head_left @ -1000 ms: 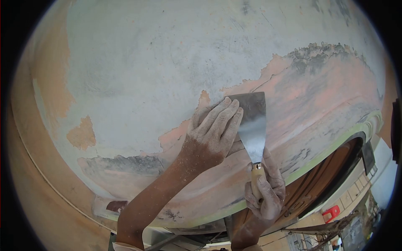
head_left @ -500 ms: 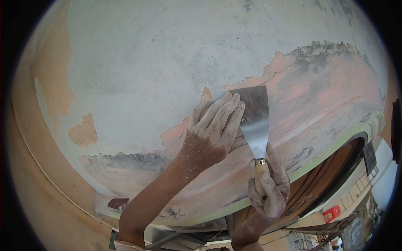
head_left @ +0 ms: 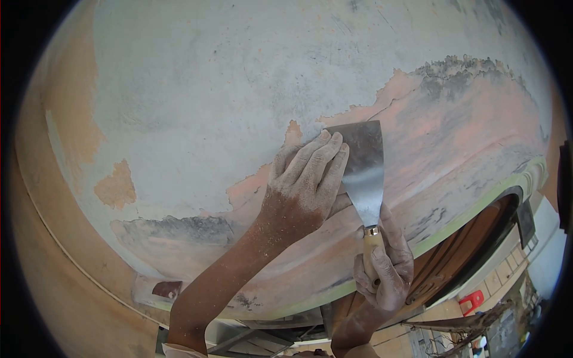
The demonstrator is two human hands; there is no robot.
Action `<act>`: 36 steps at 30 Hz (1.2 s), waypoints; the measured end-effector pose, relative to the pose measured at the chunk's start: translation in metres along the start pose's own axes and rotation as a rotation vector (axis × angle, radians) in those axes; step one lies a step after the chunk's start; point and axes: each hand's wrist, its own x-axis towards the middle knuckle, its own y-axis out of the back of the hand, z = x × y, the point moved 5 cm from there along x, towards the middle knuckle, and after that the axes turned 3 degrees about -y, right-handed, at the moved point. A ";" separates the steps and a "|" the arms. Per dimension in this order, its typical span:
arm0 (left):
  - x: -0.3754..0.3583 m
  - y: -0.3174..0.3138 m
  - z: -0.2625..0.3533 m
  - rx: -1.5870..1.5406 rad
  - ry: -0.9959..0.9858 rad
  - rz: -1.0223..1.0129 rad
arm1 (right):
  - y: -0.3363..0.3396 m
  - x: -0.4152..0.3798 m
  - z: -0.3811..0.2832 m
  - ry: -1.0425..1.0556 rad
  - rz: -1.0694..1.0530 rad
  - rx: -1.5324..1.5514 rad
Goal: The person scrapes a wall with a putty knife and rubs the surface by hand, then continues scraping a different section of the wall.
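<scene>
My right hand (head_left: 388, 268), dusty with white powder, is closed round the wooden handle of a putty knife (head_left: 365, 164). The wide metal blade points up, its top edge against a peeling painted plaster surface (head_left: 197, 107). My left hand (head_left: 307, 179) grips the blade's left side. Its powdered fingers lie close together over the front face, and a digit, apparently the thumb, passes behind the blade. Around the blade tip runs a ragged paint edge, between pale blue-grey coating and a bare pinkish patch (head_left: 471, 113). The hands hide part of that edge.
A bare tan patch (head_left: 116, 185) and a dark rough strip (head_left: 185, 230) mark the surface at left. Below right are a pale green curved moulding (head_left: 447, 235) and an arched brown wooden door (head_left: 441, 268). A red plastic stool (head_left: 471, 303) stands far below.
The view has shifted very slightly, with the patches at left a little further left and up. Both hands and the putty knife keep nearly the same pose.
</scene>
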 end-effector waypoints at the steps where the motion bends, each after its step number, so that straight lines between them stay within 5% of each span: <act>1: 0.000 0.001 0.001 -0.024 0.013 0.006 | -0.001 0.000 0.000 0.004 -0.025 0.021; 31: 0.010 -0.003 -0.006 0.019 -0.034 0.030 | -0.005 0.007 0.004 0.032 0.089 0.076; 36: 0.010 -0.003 0.000 0.027 -0.019 0.015 | 0.004 0.007 -0.002 0.013 -0.030 0.031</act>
